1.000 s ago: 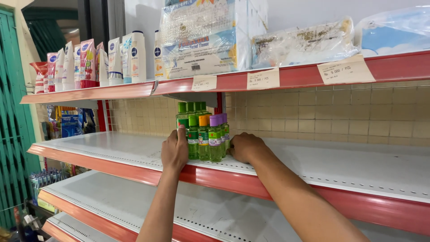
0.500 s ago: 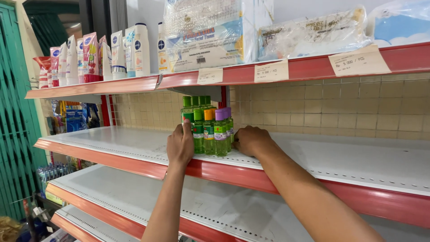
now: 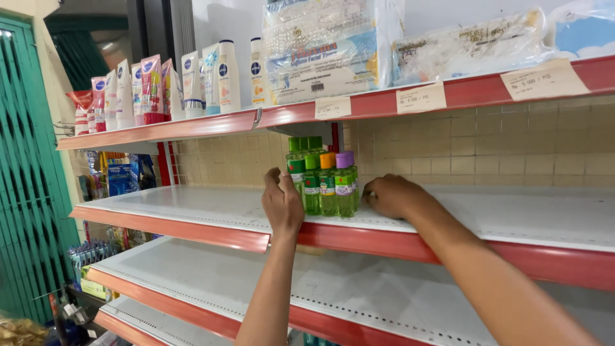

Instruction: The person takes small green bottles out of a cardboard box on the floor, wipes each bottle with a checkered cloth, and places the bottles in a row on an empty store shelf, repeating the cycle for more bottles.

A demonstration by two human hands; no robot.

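Small bottles [image 3: 323, 182], green w/ green, orange and purple caps, are seen standing upright in a tight cluster near the front edge of the middle shelf [image 3: 192, 202], approx. centre frame. Long axis of each bottle: vertical; cluster runs front-to-back in short rows.

Left hand [image 3: 282, 202] is set at the cluster's 9 o'clock, fingers curled up against the leftmost bottles, touching; palm partly open, no single bottle seen enclosed. Right hand [image 3: 394, 195] is set at the 3 o'clock side, knuckles up, fingers bent toward the purple-capped bottle; contact there looks likely but the fingertips are hidden, so grip cannot be told.

Cluster is thus bracketed betw. both hands, each abt equally near. Both forearms come up from 6 o'clock.

Upper shelf [image 3: 192, 125] carries lotion tubes [image 3: 218, 77] and a tissue pack [image 3: 330, 54], at 12 o'clock, well apart.
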